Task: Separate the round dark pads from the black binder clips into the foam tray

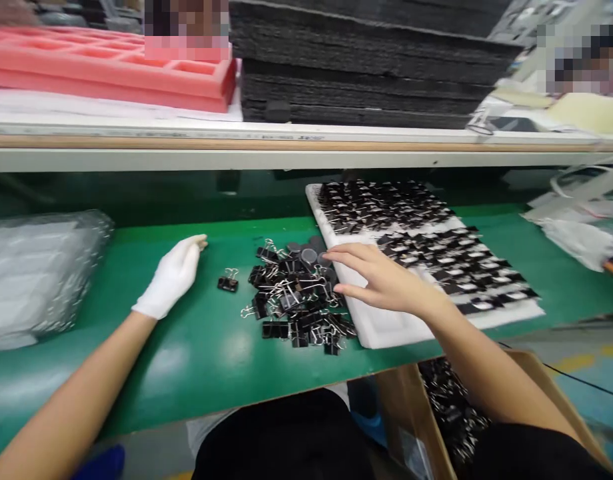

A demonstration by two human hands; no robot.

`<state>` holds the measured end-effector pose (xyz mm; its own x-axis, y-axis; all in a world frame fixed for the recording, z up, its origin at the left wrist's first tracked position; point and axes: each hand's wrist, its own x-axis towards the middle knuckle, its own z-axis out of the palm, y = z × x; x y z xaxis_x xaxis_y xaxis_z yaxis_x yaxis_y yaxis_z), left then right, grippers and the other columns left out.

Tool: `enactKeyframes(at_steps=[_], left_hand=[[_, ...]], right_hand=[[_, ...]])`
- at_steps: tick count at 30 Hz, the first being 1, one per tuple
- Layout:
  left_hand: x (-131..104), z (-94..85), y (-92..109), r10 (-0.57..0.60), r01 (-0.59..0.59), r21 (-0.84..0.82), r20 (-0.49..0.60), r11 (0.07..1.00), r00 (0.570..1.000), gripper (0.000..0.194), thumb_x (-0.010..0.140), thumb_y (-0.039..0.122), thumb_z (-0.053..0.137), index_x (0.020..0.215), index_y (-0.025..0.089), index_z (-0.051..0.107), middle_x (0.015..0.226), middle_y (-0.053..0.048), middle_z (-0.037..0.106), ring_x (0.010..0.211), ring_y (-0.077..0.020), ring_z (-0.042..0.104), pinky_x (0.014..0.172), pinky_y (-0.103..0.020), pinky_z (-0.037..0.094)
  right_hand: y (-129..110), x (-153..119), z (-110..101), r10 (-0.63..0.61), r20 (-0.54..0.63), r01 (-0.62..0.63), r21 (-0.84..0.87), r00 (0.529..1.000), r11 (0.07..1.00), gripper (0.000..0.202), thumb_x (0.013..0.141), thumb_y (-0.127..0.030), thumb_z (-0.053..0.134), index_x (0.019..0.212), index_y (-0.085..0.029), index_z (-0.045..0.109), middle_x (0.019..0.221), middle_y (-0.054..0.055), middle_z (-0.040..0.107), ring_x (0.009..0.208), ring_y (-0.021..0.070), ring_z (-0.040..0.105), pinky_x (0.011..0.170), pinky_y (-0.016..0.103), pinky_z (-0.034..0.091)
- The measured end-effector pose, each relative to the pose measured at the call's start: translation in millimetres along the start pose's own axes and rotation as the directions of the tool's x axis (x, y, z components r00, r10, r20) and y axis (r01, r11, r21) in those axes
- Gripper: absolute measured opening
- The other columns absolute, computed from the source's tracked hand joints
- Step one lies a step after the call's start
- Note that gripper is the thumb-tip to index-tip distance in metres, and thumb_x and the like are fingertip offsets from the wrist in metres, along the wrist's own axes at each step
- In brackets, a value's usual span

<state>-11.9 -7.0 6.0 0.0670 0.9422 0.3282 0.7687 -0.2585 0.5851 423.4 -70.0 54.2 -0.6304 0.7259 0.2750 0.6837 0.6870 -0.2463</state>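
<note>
My left hand (172, 275), in a white glove with bare fingertips, is held above the green table left of the pile. Its fingers are drawn together; whatever may be between them is hidden. A single black binder clip (228, 283) lies just to its right. My bare right hand (379, 277) is open, fingers apart and holding nothing, over the near left part of a white foam tray (386, 327). Beside its fingertips is a heap of black binder clips (291, 293) with silver handles. Dark round discs (308, 256) sit at the back of that heap. Rows of black clips (386, 203) fill much of the tray.
Clear plastic trays (31, 273) are stacked at the left. Above the table runs a shelf (211, 159) with pink foam (106, 70) and black foam sheets (376, 73). A cardboard box (401, 413) of clips stands below the table edge. Other people are partly visible behind.
</note>
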Motion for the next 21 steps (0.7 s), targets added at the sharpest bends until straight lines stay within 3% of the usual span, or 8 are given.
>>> enactKeyframes(at_steps=[3,6,9,11,13,16,18,21], left_hand=[[-8.8,3.6,2.6,0.111,-0.118,0.171,0.049,0.978,0.993,0.061,0.106,0.046,0.026,0.146,0.013,0.057,0.149,-0.014,0.062,0.14,-0.0266,0.057,0.123,-0.044,0.04],[-27.6,7.3,18.1,0.219,-0.288,0.312,0.237,0.905,0.946,0.059,0.104,0.039,0.033,0.153,0.012,0.051,0.157,-0.016,0.055,0.148,-0.0315,0.049,0.126,-0.05,0.036],[-46.7,11.9,36.9,0.335,-0.457,0.225,0.427,0.86,0.84,0.06,0.103,0.04,0.04,0.159,0.017,0.044,0.16,-0.014,0.052,0.151,-0.0327,0.045,0.125,-0.051,0.036],[-52.4,15.6,43.6,0.384,-0.479,0.118,0.446,0.87,0.808,0.061,0.104,0.041,0.039,0.161,0.019,0.04,0.161,-0.013,0.051,0.151,-0.031,0.045,0.125,-0.049,0.037],[-48.5,21.3,44.7,0.359,-0.408,0.056,0.376,0.911,0.854,0.06,0.107,0.042,0.033,0.162,0.019,0.038,0.164,-0.013,0.047,0.152,-0.0291,0.043,0.126,-0.048,0.037],[-25.1,35.4,42.3,0.247,-0.254,-0.01,0.27,0.967,0.931,0.064,0.11,0.048,0.021,0.161,0.016,0.04,0.167,-0.013,0.044,0.156,-0.0257,0.04,0.13,-0.045,0.033],[-3.3,46.5,42.5,0.228,-0.217,-0.071,0.254,0.974,0.94,0.069,0.109,0.053,0.018,0.16,0.014,0.042,0.166,-0.012,0.045,0.155,-0.0227,0.04,0.131,-0.039,0.031],[24.7,59.2,47.0,0.293,-0.265,-0.134,0.283,0.955,0.913,0.071,0.109,0.055,0.016,0.156,0.012,0.049,0.163,-0.011,0.049,0.154,-0.0206,0.043,0.13,-0.035,0.03]], right_hand=[[2.2,43.8,25.2,-0.086,-0.02,0.088,0.105,0.996,0.991,0.054,0.106,-0.054,0.043,0.152,-0.027,0.051,0.152,0.012,0.058,0.141,0.0329,0.054,0.116,0.055,0.046],[20.9,80.9,50.7,-0.041,-0.117,0.059,0.154,0.992,0.986,0.049,0.11,-0.043,0.03,0.145,-0.023,0.058,0.142,0.013,0.066,0.134,0.0312,0.061,0.114,0.055,0.05],[44.3,99.7,71.5,-0.009,-0.129,0.026,0.131,0.992,0.991,0.047,0.107,-0.031,0.031,0.138,-0.021,0.065,0.137,0.014,0.069,0.127,0.0315,0.066,0.11,0.055,0.054],[57.5,100.9,82.8,-0.052,-0.056,0.059,0.125,0.997,0.99,0.046,0.104,-0.026,0.035,0.137,-0.023,0.067,0.137,0.012,0.07,0.126,0.0315,0.068,0.109,0.056,0.055],[66.7,97.6,92.1,-0.096,0.012,0.093,0.149,0.995,0.984,0.045,0.102,-0.028,0.041,0.138,-0.029,0.068,0.139,0.009,0.07,0.128,0.0318,0.067,0.108,0.06,0.055],[72.6,93.9,100.6,-0.13,0.023,0.123,0.202,0.991,0.972,0.041,0.1,-0.035,0.049,0.134,-0.032,0.07,0.138,0.008,0.071,0.129,0.0324,0.067,0.108,0.062,0.056],[72.2,94.0,102.5,-0.13,-0.013,0.13,0.219,0.991,0.967,0.038,0.1,-0.039,0.05,0.128,-0.029,0.074,0.132,0.009,0.075,0.124,0.0327,0.07,0.106,0.06,0.058],[68.5,93.5,102.0,-0.105,-0.071,0.119,0.245,0.992,0.962,0.035,0.1,-0.043,0.049,0.119,-0.03,0.076,0.122,0.008,0.078,0.114,0.033,0.075,0.101,0.057,0.061]])
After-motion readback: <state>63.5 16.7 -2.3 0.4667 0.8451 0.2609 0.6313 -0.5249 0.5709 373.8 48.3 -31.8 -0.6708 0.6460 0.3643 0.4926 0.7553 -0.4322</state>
